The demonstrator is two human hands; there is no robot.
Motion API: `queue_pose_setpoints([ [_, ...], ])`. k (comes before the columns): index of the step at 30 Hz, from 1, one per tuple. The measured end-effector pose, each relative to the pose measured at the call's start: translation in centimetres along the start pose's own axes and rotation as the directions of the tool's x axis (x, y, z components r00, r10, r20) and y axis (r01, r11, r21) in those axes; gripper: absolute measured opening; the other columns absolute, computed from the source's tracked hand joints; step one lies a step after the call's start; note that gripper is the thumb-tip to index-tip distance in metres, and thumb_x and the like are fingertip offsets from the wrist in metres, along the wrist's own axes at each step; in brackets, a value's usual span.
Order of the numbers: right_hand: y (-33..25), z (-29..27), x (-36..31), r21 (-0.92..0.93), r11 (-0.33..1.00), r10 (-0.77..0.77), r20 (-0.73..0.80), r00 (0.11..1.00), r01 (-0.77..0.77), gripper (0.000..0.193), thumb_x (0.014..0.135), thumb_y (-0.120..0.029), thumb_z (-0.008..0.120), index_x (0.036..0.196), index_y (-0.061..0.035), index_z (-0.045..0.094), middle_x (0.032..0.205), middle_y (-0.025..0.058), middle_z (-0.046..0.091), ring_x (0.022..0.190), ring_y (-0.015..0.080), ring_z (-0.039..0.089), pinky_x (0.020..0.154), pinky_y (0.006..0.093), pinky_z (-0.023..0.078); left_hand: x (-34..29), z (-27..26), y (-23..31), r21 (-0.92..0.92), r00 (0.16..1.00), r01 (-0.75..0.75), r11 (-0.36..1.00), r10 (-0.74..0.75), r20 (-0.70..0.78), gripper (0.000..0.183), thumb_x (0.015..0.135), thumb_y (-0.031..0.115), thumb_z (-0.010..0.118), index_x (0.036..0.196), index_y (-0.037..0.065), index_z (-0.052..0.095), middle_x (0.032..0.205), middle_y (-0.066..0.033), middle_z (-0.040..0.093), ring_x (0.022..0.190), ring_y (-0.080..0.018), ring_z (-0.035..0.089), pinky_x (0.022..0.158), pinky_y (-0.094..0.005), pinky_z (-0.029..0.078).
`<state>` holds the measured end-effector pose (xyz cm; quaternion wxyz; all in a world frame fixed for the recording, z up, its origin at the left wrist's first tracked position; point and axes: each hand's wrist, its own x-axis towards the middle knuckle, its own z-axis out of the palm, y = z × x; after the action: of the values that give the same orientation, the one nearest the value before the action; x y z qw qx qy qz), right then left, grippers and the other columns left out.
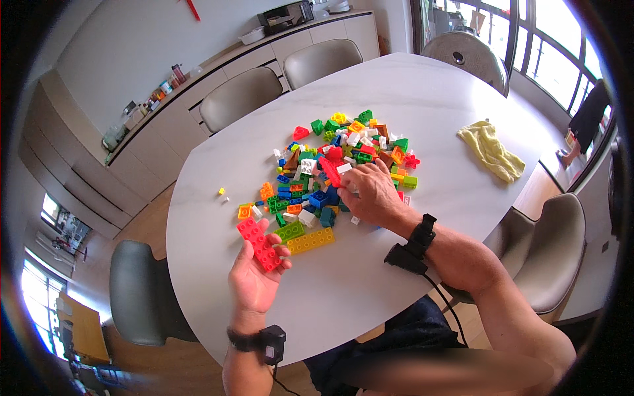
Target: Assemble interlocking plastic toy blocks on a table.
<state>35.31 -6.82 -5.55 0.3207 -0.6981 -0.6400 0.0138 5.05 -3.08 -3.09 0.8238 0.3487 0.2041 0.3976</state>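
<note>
In my left hand lies a long red building brick with rows of studs, gripped between thumb and fingers just above the table. My right hand reaches into the heap, its fingertips pinched at the lower end of a tilted red brick; the fingers partly cover the contact. A small white brick sits against those fingertips. Beyond my left fingers lie a lime-green brick and a long yellow brick. Loose bricks of many colours, such as a blue brick, make up the heap.
The bricks are on a white oval table. A yellow-green cloth lies at the right, and a tiny yellow piece is apart on the left. Chairs such as a grey one surround the table. A cable hangs from my right wrist device.
</note>
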Motion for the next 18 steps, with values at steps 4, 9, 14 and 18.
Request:
queue_pose_setpoints([
  [4, -0.7, 0.8, 0.1, 0.008, 0.989, -0.144, -0.202, 0.969, 0.149, 0.022, 0.091, -0.020, 0.069, 0.111, -0.0119, 0.075, 0.125, 0.0133, 0.067, 0.128, 0.0341, 0.057, 0.115, 0.0541, 0.033, 0.2, -0.3, 0.1, 0.053, 0.995, -0.025, 0.998, 0.030, -0.097, 0.055, 0.108, 0.041, 0.046, 0.153, 0.008, 0.046, 0.116, -0.0082, 0.066, 0.097, -0.0247, 0.065, 0.080, -0.0404, 0.054],
  [9, -0.7, 0.7, 0.0, 0.034, 0.986, -0.162, -0.060, 0.985, 0.164, 0.025, 0.091, -0.024, 0.070, 0.112, -0.0118, 0.077, 0.131, 0.0145, 0.063, 0.131, 0.0370, 0.053, 0.113, 0.0512, 0.036, 0.5, -0.9, 0.1, 0.048, 0.987, -0.018, 0.999, 0.026, -0.157, 0.053, 0.108, 0.037, 0.040, 0.150, 0.006, 0.047, 0.114, -0.0083, 0.066, 0.093, -0.0243, 0.065, 0.077, -0.0389, 0.054],
  [14, -3.3, -1.1, -0.3, -0.047, 0.969, -0.245, -0.296, 0.923, 0.243, 0.014, 0.086, -0.015, 0.073, 0.098, -0.0090, 0.076, 0.122, 0.0134, 0.068, 0.118, 0.0325, 0.063, 0.098, 0.0489, 0.050, 0.3, -1.4, 0.0, 0.028, 0.992, 0.009, 1.000, -0.006, -0.128, 0.052, 0.106, 0.035, 0.041, 0.150, 0.007, 0.047, 0.114, -0.0098, 0.067, 0.096, -0.0270, 0.067, 0.081, -0.0424, 0.055],
  [18, -5.1, 0.0, -2.0, 0.295, 0.858, -0.459, 0.073, 0.885, 0.420, 0.014, 0.086, -0.008, 0.078, 0.100, -0.0051, 0.076, 0.105, 0.0087, 0.073, 0.093, 0.0259, 0.074, 0.076, 0.0370, 0.061, 0.5, -0.9, -0.5, 0.024, 0.990, 0.014, 1.000, -0.011, -0.137, 0.051, 0.105, 0.038, 0.045, 0.148, 0.009, 0.050, 0.116, -0.0088, 0.068, 0.100, -0.0293, 0.069, 0.087, -0.0448, 0.056],
])
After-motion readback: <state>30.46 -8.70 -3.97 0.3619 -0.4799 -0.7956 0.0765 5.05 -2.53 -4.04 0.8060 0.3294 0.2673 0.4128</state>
